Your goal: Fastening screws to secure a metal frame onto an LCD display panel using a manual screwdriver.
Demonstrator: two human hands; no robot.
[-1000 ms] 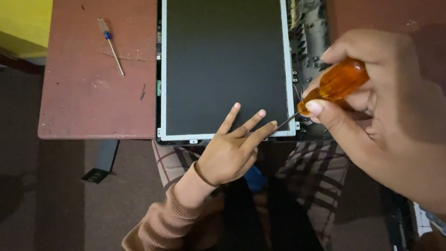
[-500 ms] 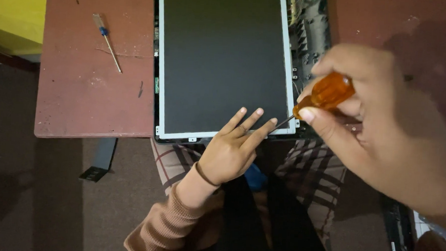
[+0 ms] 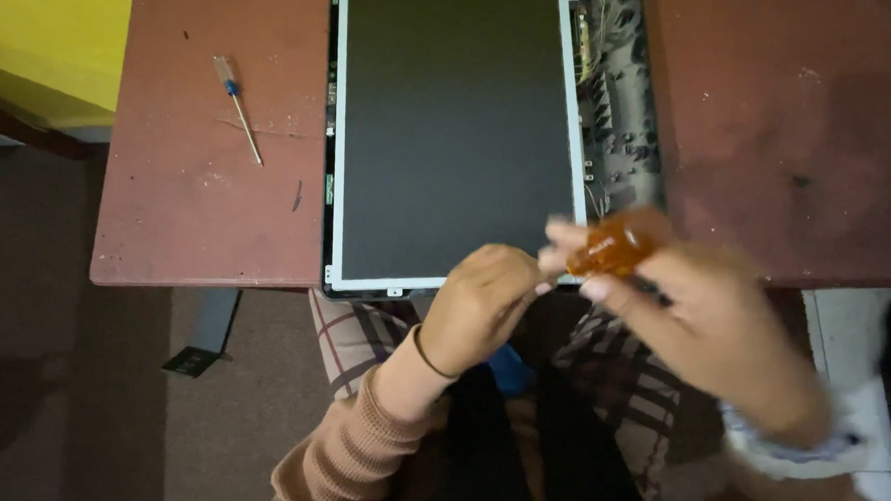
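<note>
A dark flat display panel (image 3: 451, 131) with a pale metal frame lies on a reddish-brown table (image 3: 207, 200). Its near edge overhangs the table's front. My right hand (image 3: 712, 332) grips an orange-handled screwdriver (image 3: 616, 246) just off the panel's near right corner; the hand and tool are blurred. My left hand (image 3: 478, 302), in a brown ribbed sleeve, is curled with its fingertips against the screwdriver's shaft end. I cannot see whether those fingers pinch anything.
A small blue-handled screwdriver (image 3: 237, 106) lies on the table left of the panel. Exposed wiring and circuit parts (image 3: 617, 108) run along the panel's right side. A yellow surface (image 3: 44, 33) is at far left. Plaid cloth (image 3: 362, 327) covers my lap below.
My left hand lifted off the panel's near edge, and its spread fingers curled shut. It moved right to meet the screwdriver. My right hand dropped lower and the view shifted.
</note>
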